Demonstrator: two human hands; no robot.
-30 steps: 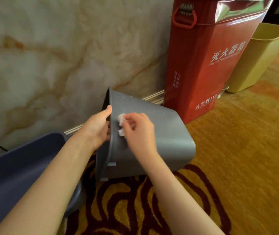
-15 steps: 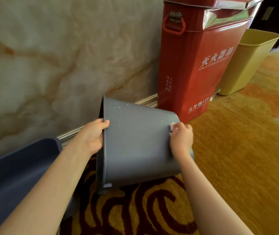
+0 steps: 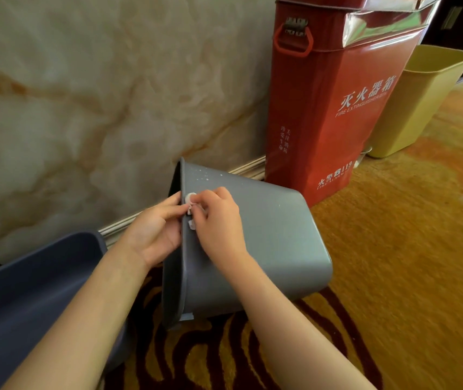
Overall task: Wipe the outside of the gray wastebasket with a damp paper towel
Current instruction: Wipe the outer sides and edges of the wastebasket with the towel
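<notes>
Gray plastic fills the middle of the view: the gray wastebasket [image 3: 267, 249] lies tipped on its side on the patterned carpet [image 3: 393, 277], its open mouth turned toward the left and its closed bottom pointing right, toward the red fire extinguisher box [image 3: 328, 108]. A scatter of pale specks shows on its upper side near the rim, and a small label tab sticks out at the lower edge of the rim.

At the rim, the left hand [image 3: 154, 229] holds the basket steady, its grip closed on the edge with the fingers reaching over the lip toward the inside and the thumb lying along the outer rim. The right hand [image 3: 219, 220] presses down on the outer wall just beside the rim, almost touching the left hand. Its grip is closed around a small wad of damp paper towel [image 3: 190, 199], pinched between the fingertips; white bits of the wad peek out above and below the fingers, lying against the gray wall.

Behind the basket runs a marble wall [image 3: 84, 94] with cream and rust veining, ending in a pale baseboard [image 3: 117, 226] at the floor. A dark blue bin [image 3: 27, 291] sits at the lower left, partly hidden by the left forearm. To the right of the red box, a yellow wastebasket [image 3: 416, 102] stands upright on the golden part of the carpet, well apart from the gray one.
</notes>
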